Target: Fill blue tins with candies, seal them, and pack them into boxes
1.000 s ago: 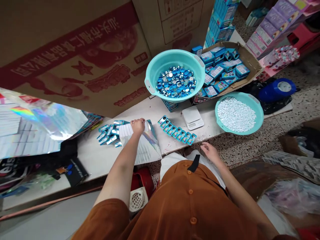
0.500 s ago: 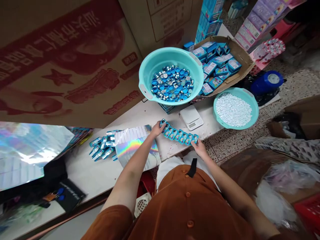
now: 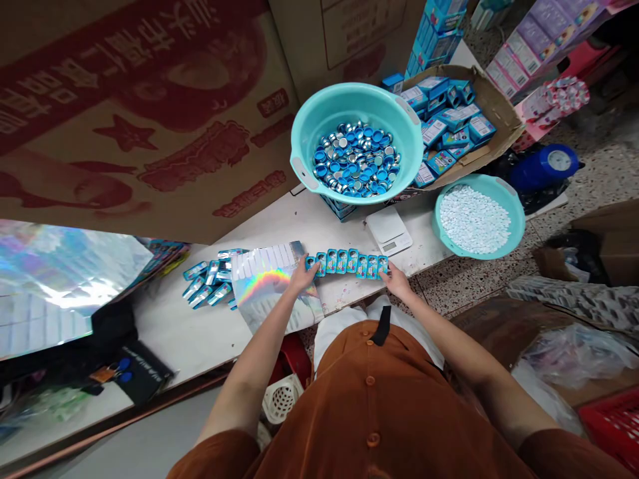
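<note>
Both hands (image 3: 301,277) (image 3: 398,282) forward, apart

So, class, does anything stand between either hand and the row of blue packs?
Nothing visible does: the left hand and right hand touch opposite ends of the row. The scale sits beyond it, blocking neither.
</note>
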The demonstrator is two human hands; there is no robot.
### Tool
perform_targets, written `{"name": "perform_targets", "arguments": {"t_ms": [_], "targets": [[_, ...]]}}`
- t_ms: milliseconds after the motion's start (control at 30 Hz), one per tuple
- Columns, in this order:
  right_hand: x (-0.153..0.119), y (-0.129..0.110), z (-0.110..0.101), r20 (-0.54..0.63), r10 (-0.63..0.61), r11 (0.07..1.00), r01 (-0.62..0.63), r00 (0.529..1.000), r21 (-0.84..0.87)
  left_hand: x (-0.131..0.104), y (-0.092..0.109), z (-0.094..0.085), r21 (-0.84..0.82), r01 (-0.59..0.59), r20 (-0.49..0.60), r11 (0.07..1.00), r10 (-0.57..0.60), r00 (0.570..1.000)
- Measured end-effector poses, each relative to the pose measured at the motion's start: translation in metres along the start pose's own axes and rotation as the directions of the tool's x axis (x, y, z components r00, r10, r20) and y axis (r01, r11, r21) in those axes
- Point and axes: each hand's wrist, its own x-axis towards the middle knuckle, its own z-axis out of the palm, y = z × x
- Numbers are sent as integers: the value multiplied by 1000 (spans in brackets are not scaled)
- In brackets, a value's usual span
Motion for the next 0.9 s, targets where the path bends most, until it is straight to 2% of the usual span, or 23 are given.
{"name": "perform_targets", "arguments": {"t_ms": [167,300,400,567,700,800,900], "targets": [[24,-18,1,30,-45,997,47,999,-68,12,-2,-20,-27,36,-24,999,-36,999],[54,-37,-2,36,-66,996,68,997,-66,22,-5,-38,-78,68,89,995,-61,994],[83,-51,-9,62,-135,989,139,989,-56,23,-7,-40,-171,139,172,975,-109,979],[135,-73,-18,115,-238,969,244,964,-32,5,-6,-17,-398,312,303,863,-197,932],[168,-90,-18,183,-296,950,309,937,-45,-16,-1,7,-581,388,392,716,-172,904],[182,-99,-17,201,-322,936,343,925,-81,-32,7,30,-730,411,417,546,-120,901],[186,-104,-16,206,-314,935,339,927,-104,-46,24,61,-827,455,455,330,-82,887]]}}
